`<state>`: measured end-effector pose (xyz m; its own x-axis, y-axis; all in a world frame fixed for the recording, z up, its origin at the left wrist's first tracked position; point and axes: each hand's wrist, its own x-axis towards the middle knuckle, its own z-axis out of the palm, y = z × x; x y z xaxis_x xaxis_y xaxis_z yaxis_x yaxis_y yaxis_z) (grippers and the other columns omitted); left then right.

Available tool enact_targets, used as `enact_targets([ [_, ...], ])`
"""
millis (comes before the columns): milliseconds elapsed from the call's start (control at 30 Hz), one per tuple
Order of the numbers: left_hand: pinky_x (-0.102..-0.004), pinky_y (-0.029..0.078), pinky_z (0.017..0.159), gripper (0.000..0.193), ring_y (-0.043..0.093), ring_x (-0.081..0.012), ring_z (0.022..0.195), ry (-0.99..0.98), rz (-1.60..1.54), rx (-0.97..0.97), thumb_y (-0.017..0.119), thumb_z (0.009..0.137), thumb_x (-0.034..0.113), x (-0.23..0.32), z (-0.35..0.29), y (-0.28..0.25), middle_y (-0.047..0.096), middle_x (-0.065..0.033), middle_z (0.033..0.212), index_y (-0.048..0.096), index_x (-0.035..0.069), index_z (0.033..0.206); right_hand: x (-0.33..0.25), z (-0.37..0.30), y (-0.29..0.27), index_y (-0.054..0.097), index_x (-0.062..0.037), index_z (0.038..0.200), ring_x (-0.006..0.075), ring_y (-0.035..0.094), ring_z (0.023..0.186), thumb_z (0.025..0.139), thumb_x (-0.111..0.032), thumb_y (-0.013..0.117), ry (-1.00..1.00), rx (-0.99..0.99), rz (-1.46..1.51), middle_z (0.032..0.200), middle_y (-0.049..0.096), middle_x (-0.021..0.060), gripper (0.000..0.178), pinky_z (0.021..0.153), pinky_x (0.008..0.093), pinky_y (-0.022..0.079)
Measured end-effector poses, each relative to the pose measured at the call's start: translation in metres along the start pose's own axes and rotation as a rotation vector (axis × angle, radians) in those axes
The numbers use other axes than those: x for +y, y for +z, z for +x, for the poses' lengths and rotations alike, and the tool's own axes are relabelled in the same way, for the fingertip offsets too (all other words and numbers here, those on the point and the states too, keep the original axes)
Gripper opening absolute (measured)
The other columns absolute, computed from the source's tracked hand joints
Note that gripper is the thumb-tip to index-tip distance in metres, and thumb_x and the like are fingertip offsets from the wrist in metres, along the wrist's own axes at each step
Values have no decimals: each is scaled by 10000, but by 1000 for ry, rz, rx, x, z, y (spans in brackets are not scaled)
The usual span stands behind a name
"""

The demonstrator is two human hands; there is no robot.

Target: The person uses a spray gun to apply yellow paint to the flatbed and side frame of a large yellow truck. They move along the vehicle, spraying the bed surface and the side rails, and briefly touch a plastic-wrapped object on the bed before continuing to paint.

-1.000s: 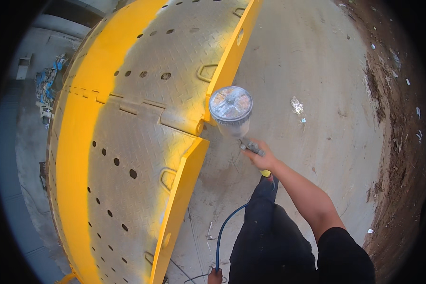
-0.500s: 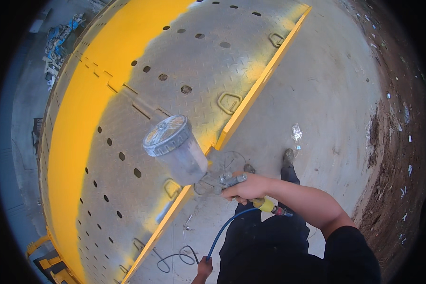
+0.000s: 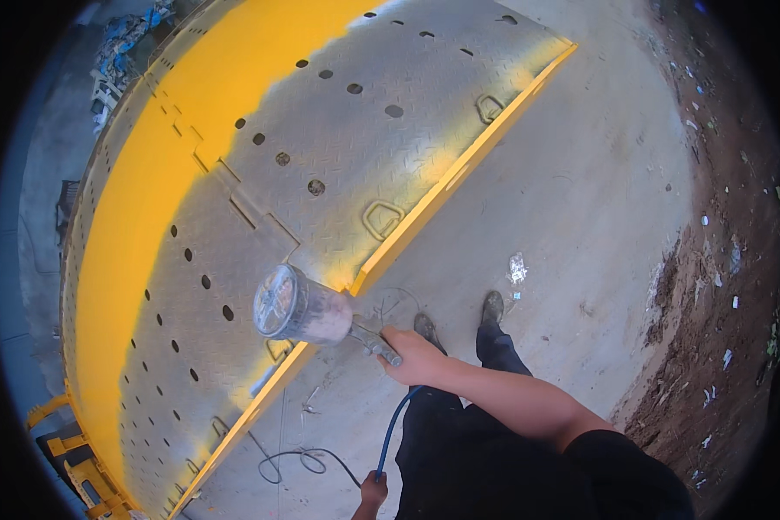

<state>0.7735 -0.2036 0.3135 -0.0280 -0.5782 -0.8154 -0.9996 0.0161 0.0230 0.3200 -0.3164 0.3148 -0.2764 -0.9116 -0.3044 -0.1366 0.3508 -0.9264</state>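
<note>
At near centre, one spray gun [image 3: 374, 340] with translucent lidded cup [image 3: 319, 312] tipped to the left across the view of the yellow edge strip [image 3: 459, 175], gripped in the right hand [image 3: 414, 357], fingers curled around the handle. At the near edge, one blue hose [image 3: 390, 431], clasped in the closed left hand [image 3: 373, 490], beside the person's dark clothing. Along the left, one grey tread-plate panel [image 3: 260, 182], perforated with dark holes, with broad yellow band [image 3: 130, 234] and metal loops near the strip.
</note>
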Motion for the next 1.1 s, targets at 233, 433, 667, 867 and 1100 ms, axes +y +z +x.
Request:
enact_targets([
  [233, -474, 489, 744, 268, 630, -411, 840, 77, -106, 116, 561, 896, 311, 61, 17, 3, 660, -210, 849, 625, 58, 959, -48, 36, -81, 564, 24, 976, 450, 603, 854, 893, -313, 556, 223, 6, -60, 899, 626, 271, 347, 755, 470, 475],
  [433, -459, 486, 730, 285, 625, -406, 824, 165, -200, 64, 571, 896, 322, 98, 31, 17, 652, -208, 825, 622, 42, 921, -63, 63, -231, 537, -61, 861, 107, 433, 475, 892, -268, 592, 535, 146, 261, 719, 501, 23, 217, 418, 285, 375],
  [667, -471, 470, 722, 316, 616, -415, 828, 81, -256, -23, 558, 908, 341, 93, 46, 17, 644, -221, 823, 614, 30, 904, -8, 68, -262, 553, -35, 861, 152, 519, 552, 897, -262, 576, 570, 450, -218, 719, 554, 48, 231, 506, 352, 425],
  [867, -472, 476, 723, 355, 625, -409, 818, 0, -35, -73, 555, 901, 375, 34, 51, 3, 650, -218, 808, 627, 27, 904, 12, 5, -63, 538, -44, 937, 423, 596, 791, 827, -166, 634, 5, 109, 13, 793, 620, 203, 190, 680, 462, 464],
  [1100, -446, 463, 673, 344, 626, -359, 744, 28, 23, -18, 531, 921, 345, 18, 58, -30, 640, -180, 763, 593, 18, 835, 100, -1, -80, 573, -51, 988, 213, 599, 681, 837, -112, 626, 22, 415, 246, 758, 615, 90, 171, 621, 335, 452],
])
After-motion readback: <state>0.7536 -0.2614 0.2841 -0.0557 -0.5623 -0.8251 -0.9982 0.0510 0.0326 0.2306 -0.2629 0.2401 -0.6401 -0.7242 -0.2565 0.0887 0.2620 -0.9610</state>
